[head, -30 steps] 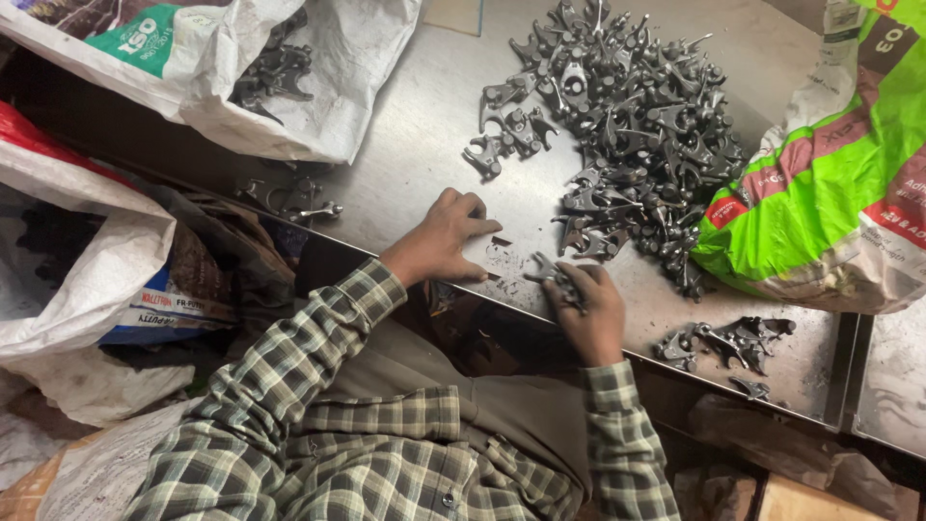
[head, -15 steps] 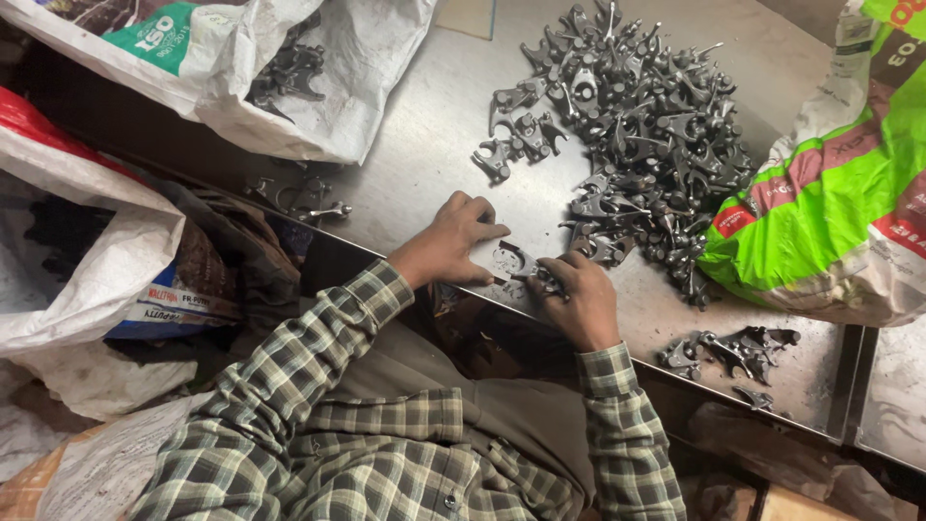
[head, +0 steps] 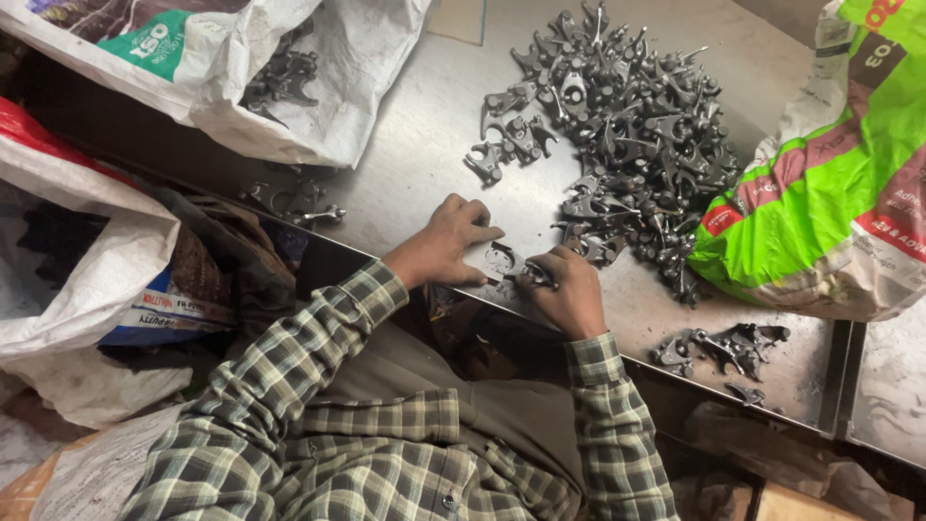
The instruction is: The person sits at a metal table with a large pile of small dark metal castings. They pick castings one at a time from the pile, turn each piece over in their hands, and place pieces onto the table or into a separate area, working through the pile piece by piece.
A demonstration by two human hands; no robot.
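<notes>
My left hand (head: 449, 241) rests on the steel table (head: 415, 164), fingers curled, its fingertips pressing a small dark metal part (head: 502, 260) against the surface. My right hand (head: 569, 289) is closed around a thin metal piece (head: 537, 278) and touches that same part from the right. Both hands sit near the table's front edge, just below a big heap of dark forged metal parts (head: 627, 125). Plaid sleeves cover both forearms.
A green and white sack (head: 830, 183) lies at the right. A white sack (head: 241, 68) holding more parts lies open at top left. A small group of parts (head: 723, 347) sits at the front right, another (head: 299, 203) at the left edge. More bags (head: 87, 270) lie below left.
My right hand moved left toward my left hand, and both now meet over one small part. The view shifted slightly.
</notes>
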